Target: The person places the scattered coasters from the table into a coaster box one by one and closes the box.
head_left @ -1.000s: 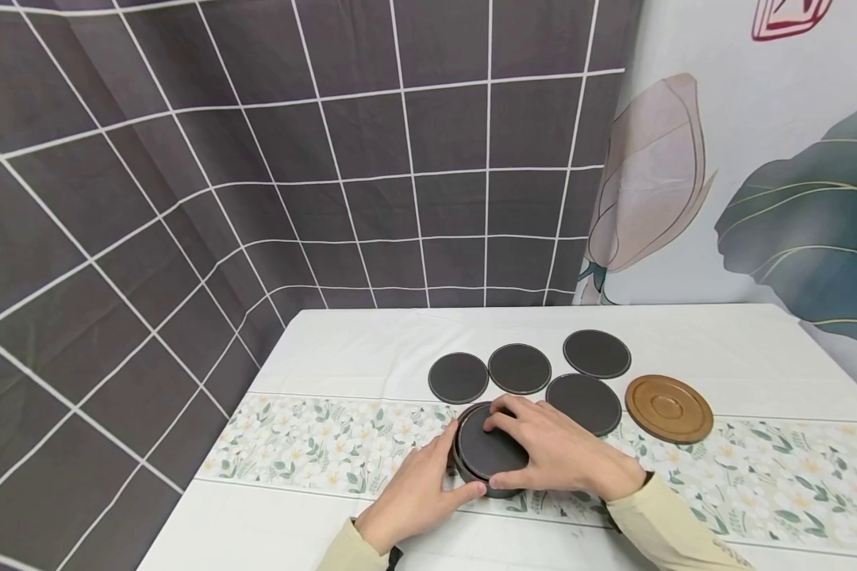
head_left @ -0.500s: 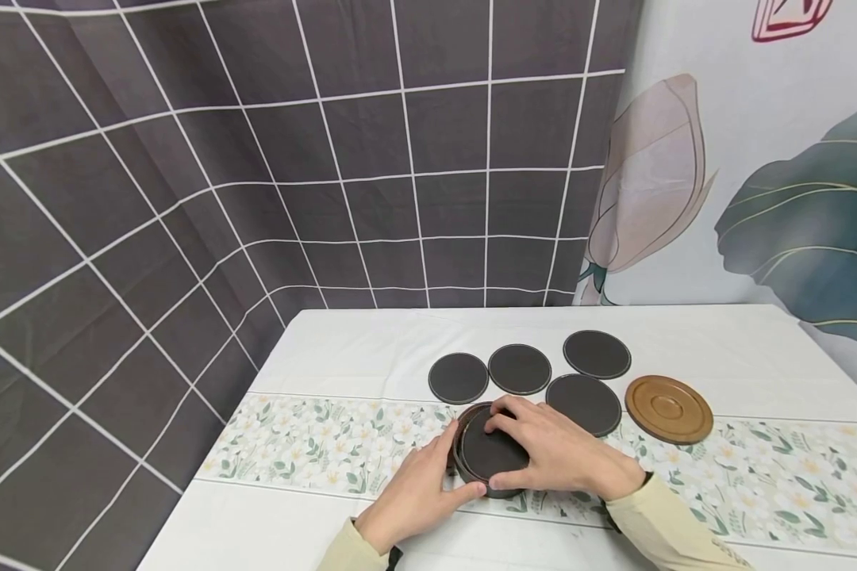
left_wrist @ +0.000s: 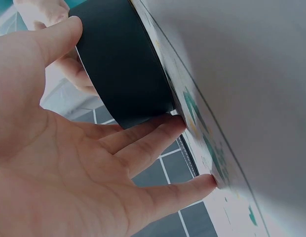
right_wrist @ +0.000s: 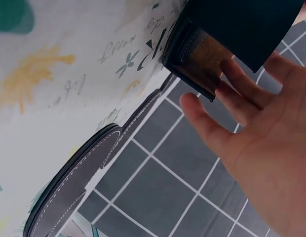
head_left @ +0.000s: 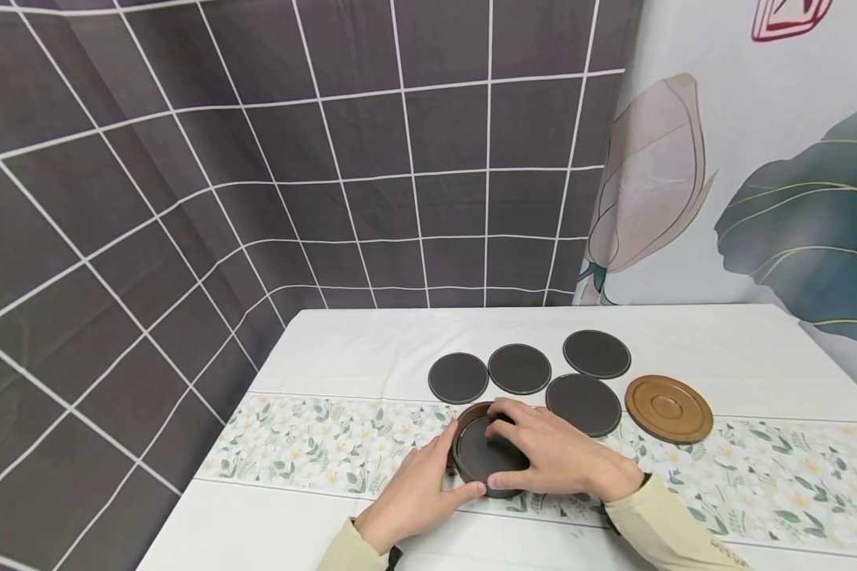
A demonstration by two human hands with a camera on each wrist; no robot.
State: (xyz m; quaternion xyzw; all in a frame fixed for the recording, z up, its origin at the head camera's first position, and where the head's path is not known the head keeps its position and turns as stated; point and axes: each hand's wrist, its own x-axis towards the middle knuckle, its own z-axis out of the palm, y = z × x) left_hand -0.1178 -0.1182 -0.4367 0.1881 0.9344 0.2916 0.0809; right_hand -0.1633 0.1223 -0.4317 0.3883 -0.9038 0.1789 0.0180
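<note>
A round black coaster holder point(head_left: 463, 469) with a brown inner wall stands on the table, a black coaster point(head_left: 480, 454) lying below its rim. My left hand point(head_left: 416, 498) grips the holder's left side, thumb at the near rim. In the left wrist view its fingers spread along the black outer wall point(left_wrist: 126, 64), little finger touching the cloth. My right hand point(head_left: 543, 452) spans the right side, thumb at the near rim and a bent finger dipping inside. The right wrist view shows fingertips point(right_wrist: 228, 66) at a cut-out in the wall, with brown lining behind.
Several black stitched coasters lie behind the holder, among them a left one point(head_left: 458, 377), a far-right one point(head_left: 597, 354) and a nearer one point(head_left: 584, 404). A round brown disc with a raised ring point(head_left: 669, 409) lies right. A white cloth with a floral band point(head_left: 307, 436) covers the table.
The black coaster has sunk from about rim level down into the holder, baring the brown inner wall. Both hands have stayed nearly in place around the holder.
</note>
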